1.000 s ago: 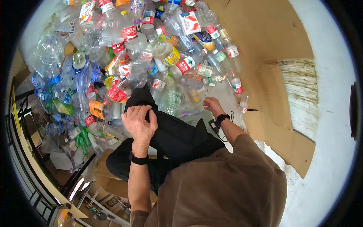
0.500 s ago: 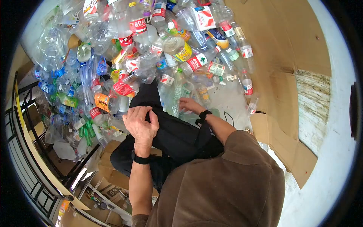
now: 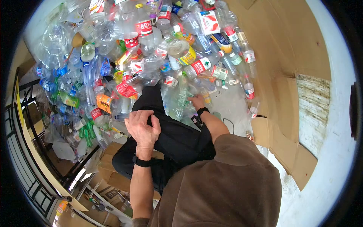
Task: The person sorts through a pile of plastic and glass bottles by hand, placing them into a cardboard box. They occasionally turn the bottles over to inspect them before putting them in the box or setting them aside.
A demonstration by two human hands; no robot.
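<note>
My left hand (image 3: 143, 129) rests on the knee of my black trousers (image 3: 176, 138), its thumb and fingers apart and holding nothing. My right hand (image 3: 197, 102) is beyond my other leg, at the near edge of the bottle heap. Its fingers look loosely bent and apart, next to a crumpled, greenish clear plastic bottle (image 3: 182, 97); whether they touch it cannot be told. A bottle with a yellowish label (image 3: 207, 99) lies just past that hand. Farther off are a bottle with a red and white label (image 3: 200, 65) and a wide jar with a yellow label (image 3: 186, 56).
A large heap of empty plastic bottles (image 3: 143, 28) spreads in front and to the left. Flattened cardboard (image 3: 281, 49) lines the right side beside a white wall (image 3: 332, 151). A black metal railing (image 3: 28, 166) stands at the left, with a cardboard box (image 3: 109, 166) near my leg.
My right hand has moved slightly right and up, away from the greenish bottle. The left hand stays on the knee. The whole view has shifted a little.
</note>
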